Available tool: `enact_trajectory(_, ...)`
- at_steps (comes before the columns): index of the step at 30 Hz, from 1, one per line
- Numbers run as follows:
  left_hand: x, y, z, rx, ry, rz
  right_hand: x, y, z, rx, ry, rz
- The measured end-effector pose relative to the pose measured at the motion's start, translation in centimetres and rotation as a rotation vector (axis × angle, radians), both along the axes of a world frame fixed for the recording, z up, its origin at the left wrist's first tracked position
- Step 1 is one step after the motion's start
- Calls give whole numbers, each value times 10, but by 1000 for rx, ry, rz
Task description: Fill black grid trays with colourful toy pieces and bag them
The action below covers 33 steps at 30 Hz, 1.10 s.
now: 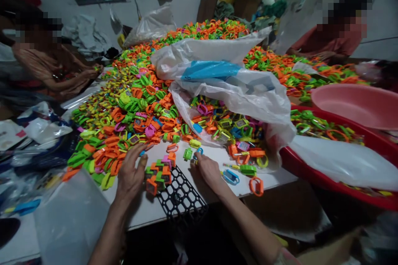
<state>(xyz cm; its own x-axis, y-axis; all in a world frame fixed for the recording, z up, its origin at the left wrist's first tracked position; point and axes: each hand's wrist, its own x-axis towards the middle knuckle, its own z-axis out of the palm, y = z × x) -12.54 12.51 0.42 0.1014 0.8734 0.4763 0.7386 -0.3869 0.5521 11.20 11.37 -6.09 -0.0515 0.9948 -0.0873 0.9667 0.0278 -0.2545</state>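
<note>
My right hand [209, 170] has its fingertips closed on a small blue toy watch [199, 150] above the white tabletop [183, 163]. My left hand [131, 172] is at the edge of the pile with thumb and fingers apart; a bit of blue plastic shows by its fingertips. Between my hands, orange, green and pink toy watches [160, 173] stand grouped at the upper left of a black plastic grid [182, 194], which reaches over the table's front edge. A loose green watch piece [188, 154] lies left of my right fingertips.
A big heap of colourful toy watches [137, 107] covers the table behind my hands. An opened white plastic bag [224, 78] spills more. At right are a red tub [286, 159] and a pink basin [357, 105]. Two people sit at left [59, 66] and right [332, 41].
</note>
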Motion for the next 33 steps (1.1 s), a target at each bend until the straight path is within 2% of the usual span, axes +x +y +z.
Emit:
enact_trajectory(4,23,-1,-9,-119,268,-58,-9,7,-3,-31,-1,-68)
enact_trajectory(6,36,-5,-16,-170,360,-69,-5,4,0,-29,84,-141)
enact_trajectory(9,43,-10,-21,-187,382,-61,-1,-8,8,62,494,-208)
enact_trajectory(11,41,-10,-21,-179,377,-63,-8,-15,8,140,837,-178)
enact_trajectory(13,40,-9,-20,-177,378,-56,-24,-21,-2,117,1066,-129)
enact_trajectory(15,40,-8,-19,-185,384,-43,-42,-23,-18,19,1164,-116)
enact_trajectory(18,42,-8,-18,-195,385,-45,-56,-23,-40,-19,1143,-114)
enact_trajectory(20,43,-9,-19,-194,380,-44,-57,-22,-45,8,1091,-65)
enact_trajectory(22,42,-10,-19,-202,382,-47,-54,-21,-42,30,975,10)
enact_trajectory(25,39,-8,-16,-210,423,-87,-55,-16,-33,63,666,135)
enact_trajectory(28,40,3,-10,-143,486,-131,-66,-9,-26,20,396,198)
enact_trajectory(30,44,12,-9,-124,522,-213,-70,-6,-22,-18,317,239)
enact_trajectory(33,49,22,-14,-171,572,-309,-52,-9,-13,6,389,329)
